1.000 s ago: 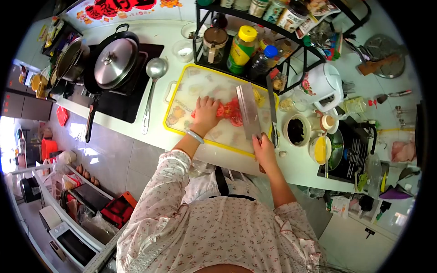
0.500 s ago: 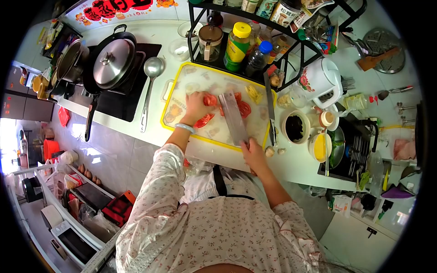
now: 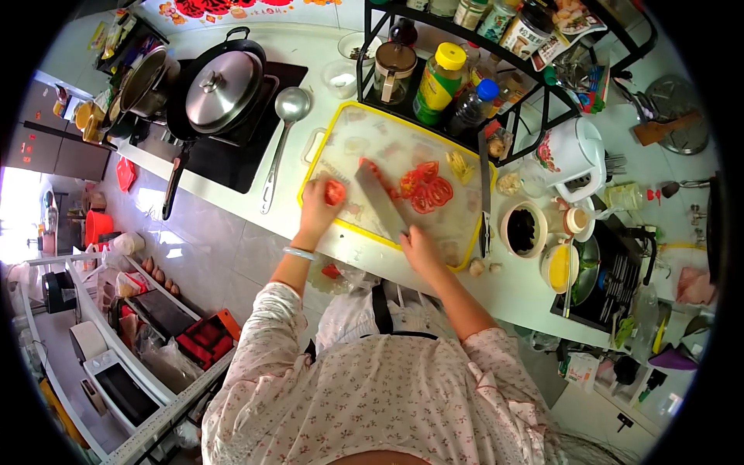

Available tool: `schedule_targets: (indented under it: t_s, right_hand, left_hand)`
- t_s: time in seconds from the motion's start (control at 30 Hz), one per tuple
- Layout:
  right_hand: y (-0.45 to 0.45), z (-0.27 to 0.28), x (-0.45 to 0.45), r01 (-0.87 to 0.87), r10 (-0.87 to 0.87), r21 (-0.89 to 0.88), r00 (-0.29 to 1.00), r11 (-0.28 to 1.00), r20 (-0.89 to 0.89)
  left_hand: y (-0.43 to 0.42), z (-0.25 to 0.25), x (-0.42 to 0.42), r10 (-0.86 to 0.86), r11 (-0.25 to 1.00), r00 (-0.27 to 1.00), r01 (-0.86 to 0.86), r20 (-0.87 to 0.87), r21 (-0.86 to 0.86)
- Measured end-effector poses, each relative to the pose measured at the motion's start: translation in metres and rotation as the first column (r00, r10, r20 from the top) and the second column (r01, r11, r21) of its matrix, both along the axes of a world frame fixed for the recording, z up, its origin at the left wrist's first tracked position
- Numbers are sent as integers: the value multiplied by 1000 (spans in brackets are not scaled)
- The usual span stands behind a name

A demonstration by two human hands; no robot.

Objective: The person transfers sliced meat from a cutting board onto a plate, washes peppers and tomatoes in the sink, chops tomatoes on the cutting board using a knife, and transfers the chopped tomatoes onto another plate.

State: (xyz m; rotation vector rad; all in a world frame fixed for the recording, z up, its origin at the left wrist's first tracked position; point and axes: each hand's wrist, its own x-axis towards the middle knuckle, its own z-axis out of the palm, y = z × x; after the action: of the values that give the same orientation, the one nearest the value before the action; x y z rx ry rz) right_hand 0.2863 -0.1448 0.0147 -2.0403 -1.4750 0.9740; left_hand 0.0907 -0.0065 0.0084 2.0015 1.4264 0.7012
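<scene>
My left hand (image 3: pixel 312 211), with a pale bangle at the wrist, has its fingers closed round a cut tomato piece (image 3: pixel 335 192) near the left edge of the yellow-rimmed cutting board (image 3: pixel 364 128). In my right hand (image 3: pixel 422 249) is the handle of a cleaver (image 3: pixel 378 200), its broad blade slanting across the board. A bit of red tomato shows along the far end of the blade, partly hidden by it. Right of the blade lie several fanned tomato slices (image 3: pixel 428 188). Beyond them sits a small heap of pale yellow shreds (image 3: pixel 459 167).
A long knife (image 3: pixel 485 194) lies along the board's right edge. To the left are a ladle (image 3: pixel 287 124) and a lidded wok (image 3: pixel 225 91). At right stand a bowl of dark food (image 3: pixel 523 229) and a yellow-filled bowl (image 3: pixel 557 267). A black rack (image 3: pixel 457 23) holds bottles behind.
My left hand has moved left and towards me with the tomato piece. The cleaver has shifted left, away from the tomato slices. The whole view has shifted slightly.
</scene>
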Motion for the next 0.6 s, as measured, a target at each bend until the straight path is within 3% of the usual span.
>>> schedule_targets:
  t_s: [0.13,0.17,0.27,0.47,0.53,0.6]
  right_hand:
    - [8,22,16,139,-136,-79,990,987,39]
    - [9,23,21,94,-82,-112,991,989,111]
    - [8,29,21,77,-65,-114,992,991,108]
    - [9,34,4,-26,30,-41,993,999,118]
    - [9,30,2,-27,31,-38,992,999,121]
    - [8,35,1,-30,35,-39,991,999,126]
  left_hand:
    - [-21,-3,34,-26,999,1000,26,5,-23]
    - [-25,-5,41,-24,999,1000,24,11,-23]
    - [-32,-11,49,-12,999,1000,12,5,-39]
    - [-38,-16,33,-183,983,982,182,42,14]
    - [-36,-14,28,-146,972,980,167,133,-163]
    - [-34,-9,26,-174,972,978,190,118,-139]
